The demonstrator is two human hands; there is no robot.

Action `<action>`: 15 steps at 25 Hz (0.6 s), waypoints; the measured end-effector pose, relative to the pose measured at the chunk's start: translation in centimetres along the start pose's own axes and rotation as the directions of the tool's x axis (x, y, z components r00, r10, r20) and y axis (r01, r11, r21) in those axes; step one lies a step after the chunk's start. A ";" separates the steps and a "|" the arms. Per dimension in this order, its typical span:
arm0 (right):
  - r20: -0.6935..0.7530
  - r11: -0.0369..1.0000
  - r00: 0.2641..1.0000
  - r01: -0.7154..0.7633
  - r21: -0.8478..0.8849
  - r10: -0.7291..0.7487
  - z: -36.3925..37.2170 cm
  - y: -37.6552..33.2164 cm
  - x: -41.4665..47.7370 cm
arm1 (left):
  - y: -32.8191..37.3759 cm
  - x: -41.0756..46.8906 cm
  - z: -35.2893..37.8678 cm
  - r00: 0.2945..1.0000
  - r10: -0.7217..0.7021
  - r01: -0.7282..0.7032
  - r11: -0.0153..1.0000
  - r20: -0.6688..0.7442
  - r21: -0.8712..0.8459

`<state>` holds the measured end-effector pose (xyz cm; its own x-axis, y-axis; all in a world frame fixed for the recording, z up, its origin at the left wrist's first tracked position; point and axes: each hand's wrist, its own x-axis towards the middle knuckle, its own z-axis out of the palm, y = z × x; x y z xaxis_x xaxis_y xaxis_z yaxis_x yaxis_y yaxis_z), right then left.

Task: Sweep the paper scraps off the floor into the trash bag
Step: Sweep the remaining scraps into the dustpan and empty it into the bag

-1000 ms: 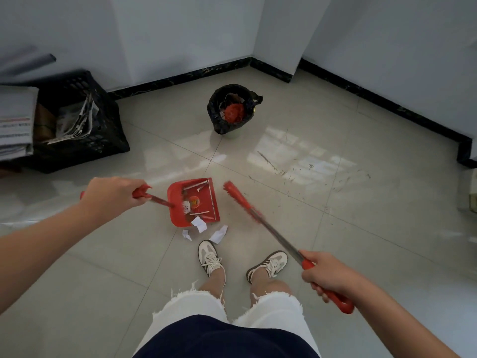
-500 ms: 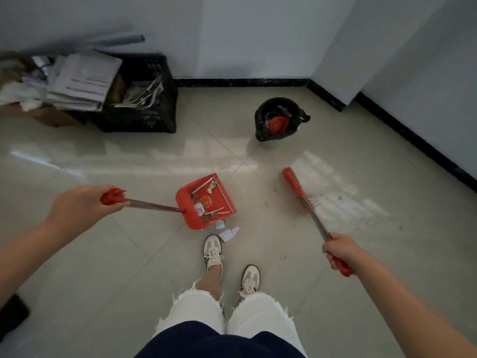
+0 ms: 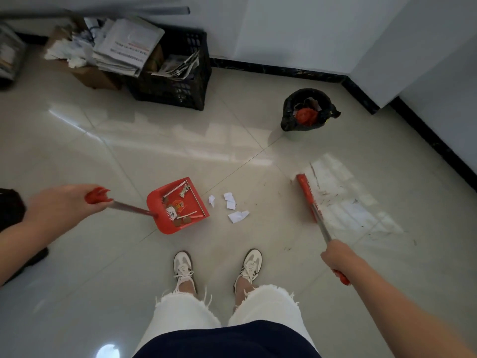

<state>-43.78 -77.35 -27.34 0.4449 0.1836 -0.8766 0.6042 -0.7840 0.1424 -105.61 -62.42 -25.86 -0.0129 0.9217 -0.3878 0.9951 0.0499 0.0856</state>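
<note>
A red dustpan rests on the tiled floor with sticks, a paper bit and brown debris inside. My left hand grips the red end of its long handle. Three white paper scraps lie on the floor just right of the pan's mouth. A red broom stands to the right of the scraps, its head on the floor. My right hand is closed around the broom's handle. The black trash bag stands open at the far right, with red waste inside.
A black crate stuffed with newspapers stands by the far wall, with a cardboard box of papers to its left. My feet in white sneakers are just behind the scraps. A dark object sits at the left edge.
I have stepped back, feet apart. The dustpan shifted left of the scraps, which now lie in the open. The broom moved right, away from the pan.
</note>
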 end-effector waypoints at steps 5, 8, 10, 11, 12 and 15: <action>0.054 0.991 0.995 0.085 -0.103 -0.079 6.0 -5.3 -4.5 | 6.8 -0.3 -1.9 0.983 0.185 -0.185 0.976 0.018 0.116; 0.112 0.983 0.984 0.152 -0.104 -0.141 10.6 -11.2 -7.8 | 5.2 0.5 -0.8 0.968 0.251 -0.249 0.964 -0.008 0.095; 0.163 0.969 0.968 0.214 -0.125 -0.192 13.4 -15.9 -10.1 | 4.7 0.5 -0.1 0.942 0.335 -0.331 0.939 -0.027 0.098; 0.195 0.960 0.958 0.240 -0.142 -0.211 14.9 -18.1 -11.3 | 4.7 0.6 0.2 0.927 0.373 -0.370 0.924 -0.026 0.095; 0.215 0.941 0.947 0.280 -0.190 -0.239 16.2 -20.3 -12.4 | 4.6 0.7 0.3 0.912 0.410 -0.406 0.909 -0.020 0.093; 0.276 0.918 0.926 0.323 -0.232 -0.256 19.6 -24.8 -16.3 | 4.8 1.5 0.6 0.899 0.438 -0.437 0.895 0.007 0.088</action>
<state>-79.00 -72.51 -25.65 0.0748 0.2073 -0.9754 0.8512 -0.5229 -0.0459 -100.84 -61.03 -26.58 0.4253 0.8477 -0.3170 0.9049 -0.3922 0.1650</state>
